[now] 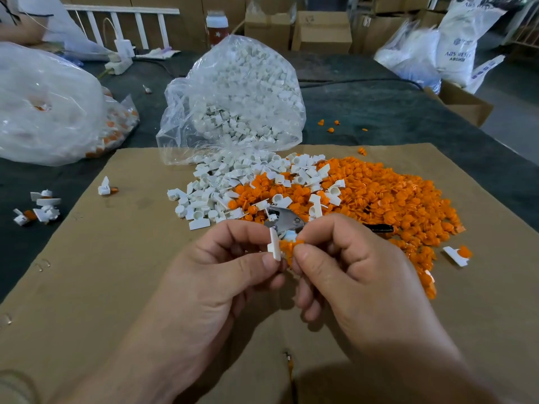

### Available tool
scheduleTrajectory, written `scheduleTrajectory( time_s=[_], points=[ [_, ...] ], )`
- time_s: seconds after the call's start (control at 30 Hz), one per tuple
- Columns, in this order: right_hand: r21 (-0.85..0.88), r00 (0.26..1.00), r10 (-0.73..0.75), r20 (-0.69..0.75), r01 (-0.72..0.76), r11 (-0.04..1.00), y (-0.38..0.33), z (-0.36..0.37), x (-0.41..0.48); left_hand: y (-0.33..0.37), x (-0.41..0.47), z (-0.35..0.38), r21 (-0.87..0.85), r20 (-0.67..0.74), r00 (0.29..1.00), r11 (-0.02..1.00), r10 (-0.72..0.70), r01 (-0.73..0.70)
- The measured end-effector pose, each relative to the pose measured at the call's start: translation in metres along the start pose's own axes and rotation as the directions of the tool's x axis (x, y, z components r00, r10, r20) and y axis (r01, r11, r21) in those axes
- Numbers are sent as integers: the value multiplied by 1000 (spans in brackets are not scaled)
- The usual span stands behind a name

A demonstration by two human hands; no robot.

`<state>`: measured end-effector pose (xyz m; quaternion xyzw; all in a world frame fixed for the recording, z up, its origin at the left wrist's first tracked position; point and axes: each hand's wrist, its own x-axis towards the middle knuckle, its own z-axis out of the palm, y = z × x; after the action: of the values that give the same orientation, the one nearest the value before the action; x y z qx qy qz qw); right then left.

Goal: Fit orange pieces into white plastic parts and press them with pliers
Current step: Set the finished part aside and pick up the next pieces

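Note:
My left hand (224, 275) pinches a small white plastic part (274, 246) between thumb and fingers. My right hand (358, 272) pinches an orange piece (287, 249) and holds it against that white part. Just behind my fingers the pliers (284, 221) lie on the cardboard, their metal head showing and a black handle (379, 228) poking out to the right. A heap of loose white parts (221, 193) and a wide heap of orange pieces (388, 199) lie beyond the hands.
A brown cardboard sheet (116, 287) covers the dark table. An open clear bag of white parts (239, 91) stands behind the heaps. Another large bag (46, 103) sits at the left. Fitted pieces (40, 208) lie at the left edge, one (458, 255) at the right.

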<state>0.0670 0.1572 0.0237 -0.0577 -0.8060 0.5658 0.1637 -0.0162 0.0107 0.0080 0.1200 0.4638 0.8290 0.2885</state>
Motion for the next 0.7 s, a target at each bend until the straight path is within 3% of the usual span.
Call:
scheduleTrajectory(
  time_s=[0.23,0.57,0.7],
  points=[
    [-305,990,-140,21,140,942,-2,0,0,-3,0,-5,163,-14,1000,986,26,-24],
    [-387,970,-241,42,239,891,-2,-2,1,-3,0,-5,85,23,998,995,-51,49],
    [-218,990,-126,69,138,966,-2,-3,2,0,0,-6,61,68,997,997,-44,40]
  ],
)
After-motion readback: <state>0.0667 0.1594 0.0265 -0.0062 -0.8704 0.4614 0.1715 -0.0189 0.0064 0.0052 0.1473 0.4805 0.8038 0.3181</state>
